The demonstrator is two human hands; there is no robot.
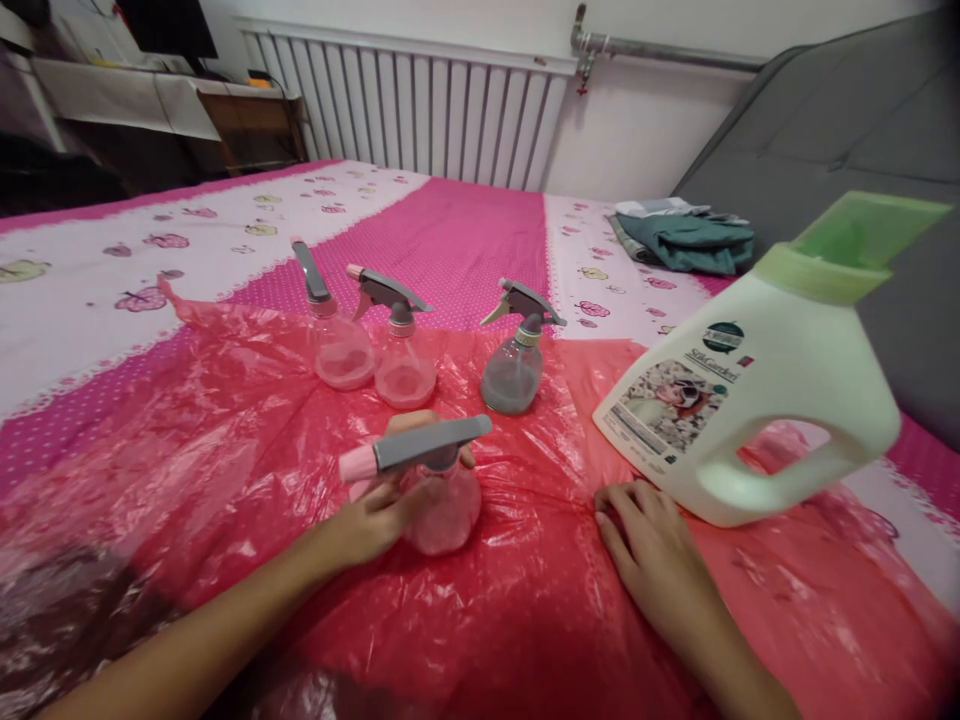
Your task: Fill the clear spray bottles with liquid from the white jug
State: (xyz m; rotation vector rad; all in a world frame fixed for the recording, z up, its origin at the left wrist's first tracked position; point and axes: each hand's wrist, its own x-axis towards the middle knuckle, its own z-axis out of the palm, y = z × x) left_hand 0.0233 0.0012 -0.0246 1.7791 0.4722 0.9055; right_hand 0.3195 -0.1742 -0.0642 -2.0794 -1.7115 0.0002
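My left hand point(390, 505) is wrapped round the neck and upper body of a clear spray bottle point(448, 515) with a grey-and-pink trigger head. The bottle holds pinkish-looking liquid and stands on a red plastic sheet point(517, 620). My right hand point(652, 535) lies on the same sheet with slightly bent fingers, close to the base of a large pale green detergent jug point(817, 370). Creases in the plastic run towards its fingertips. Behind my left hand stand two pink-nozzled spray bottles point(341, 350) and a grey-headed spray bottle point(514, 375), each partly filled.
The sheet covers part of a bed with a pink-and-white patterned cover point(480, 230). Folded clothes point(682, 235) lie at the back right beside a grey padded headboard point(847, 130). A white radiator point(420, 105) lines the wall; a desk point(142, 100) with a monitor stands far left.
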